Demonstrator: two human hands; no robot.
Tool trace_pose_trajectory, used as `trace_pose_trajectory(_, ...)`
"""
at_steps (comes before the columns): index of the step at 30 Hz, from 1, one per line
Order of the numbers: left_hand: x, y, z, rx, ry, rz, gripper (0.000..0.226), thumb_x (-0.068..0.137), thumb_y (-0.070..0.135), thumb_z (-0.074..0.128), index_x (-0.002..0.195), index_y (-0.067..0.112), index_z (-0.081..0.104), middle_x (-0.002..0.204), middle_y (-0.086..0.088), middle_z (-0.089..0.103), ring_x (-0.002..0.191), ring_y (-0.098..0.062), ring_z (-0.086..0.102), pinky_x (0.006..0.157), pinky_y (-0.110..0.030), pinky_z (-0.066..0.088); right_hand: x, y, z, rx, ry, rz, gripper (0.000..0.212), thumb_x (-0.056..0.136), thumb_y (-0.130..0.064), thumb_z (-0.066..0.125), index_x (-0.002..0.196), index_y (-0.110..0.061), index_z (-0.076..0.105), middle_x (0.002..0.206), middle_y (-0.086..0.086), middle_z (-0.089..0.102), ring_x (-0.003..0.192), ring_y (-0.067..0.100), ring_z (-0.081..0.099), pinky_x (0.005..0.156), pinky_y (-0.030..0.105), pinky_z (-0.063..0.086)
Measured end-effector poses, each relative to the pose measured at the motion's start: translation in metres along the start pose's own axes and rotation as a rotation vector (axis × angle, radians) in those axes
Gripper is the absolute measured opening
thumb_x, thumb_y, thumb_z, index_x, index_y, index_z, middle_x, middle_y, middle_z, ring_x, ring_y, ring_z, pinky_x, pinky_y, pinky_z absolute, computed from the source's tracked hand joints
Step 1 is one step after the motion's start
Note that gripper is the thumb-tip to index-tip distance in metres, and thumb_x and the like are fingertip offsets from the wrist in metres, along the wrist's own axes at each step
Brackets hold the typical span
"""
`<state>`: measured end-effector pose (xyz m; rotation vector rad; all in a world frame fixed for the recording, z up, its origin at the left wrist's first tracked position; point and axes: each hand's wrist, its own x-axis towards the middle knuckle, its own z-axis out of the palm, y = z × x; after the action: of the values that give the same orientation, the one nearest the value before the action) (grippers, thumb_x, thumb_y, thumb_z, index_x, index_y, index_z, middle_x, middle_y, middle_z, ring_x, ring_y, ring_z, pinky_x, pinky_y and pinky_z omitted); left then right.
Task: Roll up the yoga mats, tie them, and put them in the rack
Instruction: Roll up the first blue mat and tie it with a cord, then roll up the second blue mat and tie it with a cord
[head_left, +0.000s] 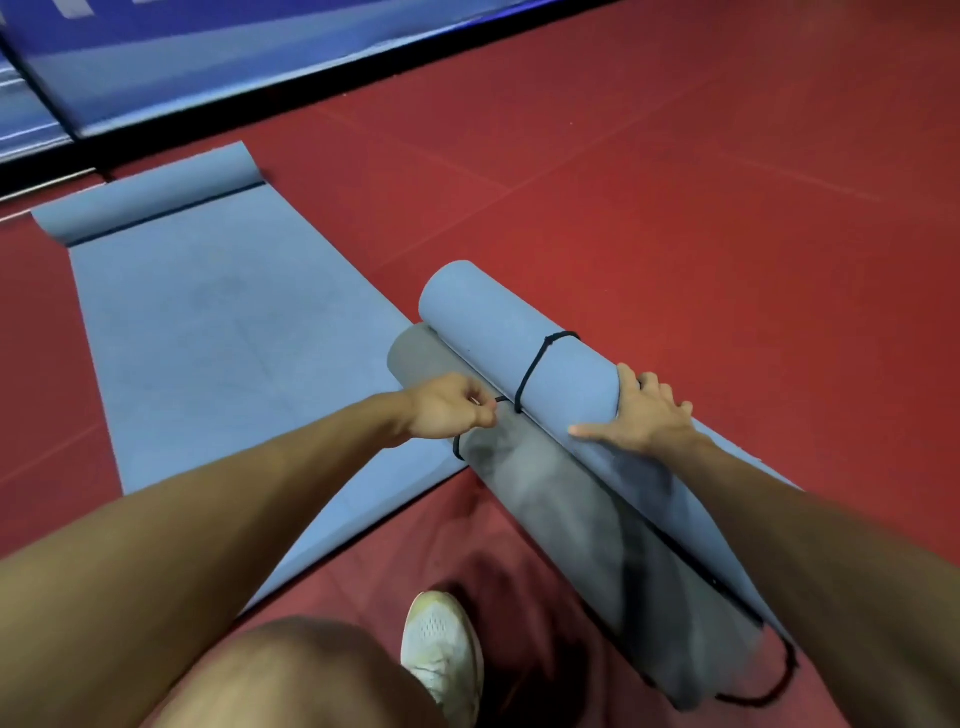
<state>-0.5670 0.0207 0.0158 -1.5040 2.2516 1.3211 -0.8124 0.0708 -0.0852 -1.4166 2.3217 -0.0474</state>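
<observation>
A rolled blue yoga mat (498, 332) lies on the red floor with a black cord (535, 364) tied round it. Beside it, on its near left, lies a rolled grey yoga mat (561, 509) with a black cord round it too. My left hand (449, 408) pinches the cord on the grey roll. Fingers spread, my right hand (641, 415) rests flat on the blue roll. A second blue mat (218, 332) lies mostly flat to the left, its far end curled into a small roll (150, 195).
Red floor (727, 182) stretches to the right and back. A black strip and a blue padded wall (208, 57) run along the far edge. My knee and white shoe (441, 649) are at the bottom. A cord loop (774, 686) trails by the grey roll's near end.
</observation>
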Motion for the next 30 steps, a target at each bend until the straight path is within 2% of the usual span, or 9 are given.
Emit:
trace_pose_trajectory(2,-0.006,0.0,-0.003,0.006,0.004,0.002,0.026,0.094,0.021,0.054,0.118,0.013,0.06,0.118,-0.002,0.061,0.114,-0.018,0.054,0.095,-0.026,0.042,0.0,-0.001,-0.002,0.027,0.023,0.026,0.111,0.066,-0.085,0.054,0.15,-0.023,0.016,0.149,0.009,0.027,0.137,0.032,0.027,0.109,0.056,0.023)
trace_pose_trajectory(6,-0.014,-0.006,-0.011,-0.007,0.039,-0.009,0.028,0.095,0.021,0.053,0.121,0.012,0.058,0.114,-0.004,0.06,0.112,-0.019,0.056,0.091,-0.024,0.043,0.007,0.004,-0.007,0.024,0.06,0.054,0.094,0.079,-0.08,0.04,0.149,-0.019,0.023,0.149,0.012,0.03,0.136,0.034,0.029,0.109,0.056,0.025)
trace_pose_trajectory(13,-0.004,-0.017,-0.01,-0.067,0.052,-0.025,0.027,0.095,0.018,0.053,0.12,0.012,0.059,0.115,-0.004,0.062,0.112,-0.019,0.059,0.079,-0.018,0.044,0.019,0.01,-0.008,-0.007,0.082,0.049,0.089,0.084,-0.079,0.03,0.148,-0.017,0.027,0.146,0.013,0.035,0.134,0.035,0.033,0.108,0.055,0.025)
trace_pose_trajectory(16,0.001,-0.018,-0.006,-0.057,0.049,-0.021,0.026,0.094,0.017,0.052,0.119,0.012,0.059,0.117,-0.007,0.062,0.111,-0.019,0.059,0.072,-0.011,0.043,0.02,0.011,-0.01,-0.059,0.113,0.037,0.086,0.085,-0.078,0.026,0.144,-0.015,0.034,0.143,0.013,0.04,0.131,0.035,0.037,0.106,0.054,0.026)
trace_pose_trajectory(20,0.003,-0.015,-0.007,-0.063,0.056,-0.005,0.027,0.094,0.018,0.053,0.12,0.013,0.059,0.117,-0.006,0.062,0.111,-0.018,0.058,0.079,-0.017,0.042,0.018,-0.001,-0.016,-0.098,0.173,0.019,0.073,0.092,-0.069,0.028,0.135,-0.012,0.041,0.137,0.014,0.045,0.126,0.035,0.04,0.103,0.053,0.027)
trace_pose_trajectory(24,-0.011,-0.019,-0.019,-0.08,0.104,0.006,0.027,0.095,0.02,0.053,0.121,0.013,0.058,0.114,-0.005,0.061,0.11,-0.017,0.057,0.085,-0.021,0.04,0.003,-0.04,-0.031,-0.09,0.18,-0.156,0.056,0.098,-0.049,0.039,0.139,-0.011,0.039,0.137,0.014,0.042,0.126,0.034,0.039,0.102,0.048,0.03)
trace_pose_trajectory(28,-0.042,-0.043,-0.034,-0.077,0.191,0.016,0.025,0.095,0.021,0.054,0.119,0.014,0.06,0.109,0.001,0.059,0.108,-0.015,0.054,0.092,-0.024,0.042,-0.019,-0.109,-0.054,-0.079,-0.01,-0.464,0.049,0.096,-0.031,0.052,0.141,-0.013,0.043,0.141,0.012,0.043,0.13,0.028,0.04,0.107,0.039,0.034)
trace_pose_trajectory(30,-0.064,-0.063,-0.043,-0.046,0.232,0.014,0.028,0.095,0.021,0.055,0.121,0.013,0.06,0.113,0.0,0.06,0.11,-0.016,0.055,0.094,-0.025,0.042,-0.035,-0.154,-0.064,-0.169,-0.093,-0.593,0.045,0.096,-0.03,0.055,0.136,-0.012,0.05,0.135,0.01,0.052,0.125,0.025,0.047,0.101,0.031,0.037)
